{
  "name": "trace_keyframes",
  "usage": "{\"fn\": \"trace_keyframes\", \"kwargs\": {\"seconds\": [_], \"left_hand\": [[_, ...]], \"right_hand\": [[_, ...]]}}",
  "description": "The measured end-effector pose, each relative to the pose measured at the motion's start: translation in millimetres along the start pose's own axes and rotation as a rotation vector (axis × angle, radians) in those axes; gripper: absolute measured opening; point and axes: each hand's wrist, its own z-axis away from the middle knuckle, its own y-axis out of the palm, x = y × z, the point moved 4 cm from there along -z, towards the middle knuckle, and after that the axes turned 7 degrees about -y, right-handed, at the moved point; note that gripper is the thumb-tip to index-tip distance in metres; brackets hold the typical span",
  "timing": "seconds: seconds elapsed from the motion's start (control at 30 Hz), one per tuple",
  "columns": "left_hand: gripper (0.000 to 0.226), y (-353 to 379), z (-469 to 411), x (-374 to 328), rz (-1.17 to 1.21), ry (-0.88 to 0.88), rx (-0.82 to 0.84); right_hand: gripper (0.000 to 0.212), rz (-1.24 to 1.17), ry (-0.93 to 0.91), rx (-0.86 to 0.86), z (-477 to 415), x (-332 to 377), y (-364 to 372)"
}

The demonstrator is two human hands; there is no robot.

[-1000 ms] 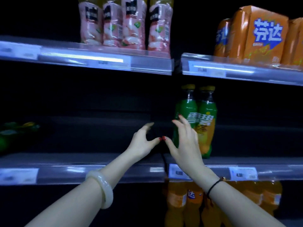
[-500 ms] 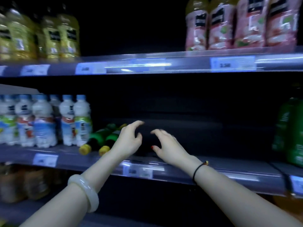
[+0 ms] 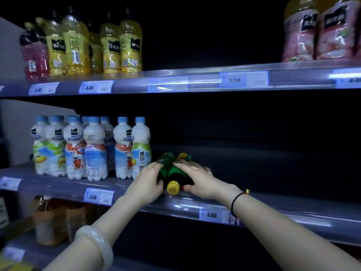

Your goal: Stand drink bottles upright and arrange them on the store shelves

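Observation:
Two green bottles with yellow caps lie on their sides on the middle shelf (image 3: 273, 210), caps toward me. My left hand (image 3: 148, 182) curls round the left green bottle (image 3: 166, 163) and hides its cap. My right hand (image 3: 197, 180) lies over the right green bottle (image 3: 175, 172), fingers across its body and thumb below, beside its yellow cap (image 3: 172, 187). The far ends of both bottles fade into the dark shelf.
White milk-drink bottles (image 3: 91, 149) stand upright just left of my hands. Yellow juice bottles (image 3: 117, 45) and pink ones (image 3: 322, 30) stand on the top shelf (image 3: 195, 83). Right of my hands the middle shelf is dark. Brown packs (image 3: 52, 222) sit on the lower shelf.
My view has swung left from the upright green bottles. Both hands have moved forward from above the shelf edge onto the two lying green bottles.

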Motion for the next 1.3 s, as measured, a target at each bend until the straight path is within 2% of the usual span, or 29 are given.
{"fn": "trace_keyframes", "kwargs": {"seconds": [0.1,0.23,0.4,0.47,0.57,0.67,0.8,0.9,1.03,1.1,1.23,1.3], "left_hand": [[0.060,5.7,3.3,7.4,0.088,-0.001,-0.009],[0.063,4.8,6.4,9.1,0.215,-0.024,-0.056],[0.064,0.2,14.9,2.8,0.353,0.095,-0.110],[0.063,-6.9,16.0,-9.6,0.454,0.094,-0.154],[0.059,-24.8,9.3,-36.7,0.604,0.089,-0.312],[0.051,-39.3,-2.2,-66.5,0.794,0.098,-0.444],[0.036,-51.7,-23.7,-109.9,1.090,0.095,-0.502],[0.024,-53.0,-45.6,-132.7,1.192,0.070,-0.462],[0.022,-39.9,-65.6,-147.0,1.187,0.016,-0.355],[0.035,-32.0,-67.0,-153.2,1.079,0.029,-0.295],[0.079,7.8,-56.2,-153.4,1.007,0.070,-0.019],[0.088,24.9,-50.8,-144.6,0.955,0.076,0.007]], "right_hand": [[0.076,0.008,0.004,0.021,-5.1,-0.2,0.1],[0.070,0.042,-0.019,-0.087,-5.8,1.9,2.4],[0.068,0.043,-0.014,-0.188,11.5,-4.7,-0.3],[0.067,-0.057,-0.009,-0.280,21.0,-9.5,-6.9],[0.066,-0.317,-0.003,-0.571,35.9,-18.6,-31.4],[0.051,-0.556,0.026,-0.755,48.3,-27.3,-62.8],[0.028,-0.781,0.065,-0.900,62.0,-39.5,-102.3],[0.022,-0.818,0.124,-0.932,68.2,-52.0,-119.2],[0.032,-0.835,0.247,-0.930,68.4,-66.4,-115.4],[0.033,-0.846,0.265,-0.902,70.8,-70.9,-108.3],[0.050,-0.913,0.278,-0.779,85.4,-76.3,-83.9],[0.047,-0.961,0.283,-0.778,93.2,-78.0,-75.0]]}}
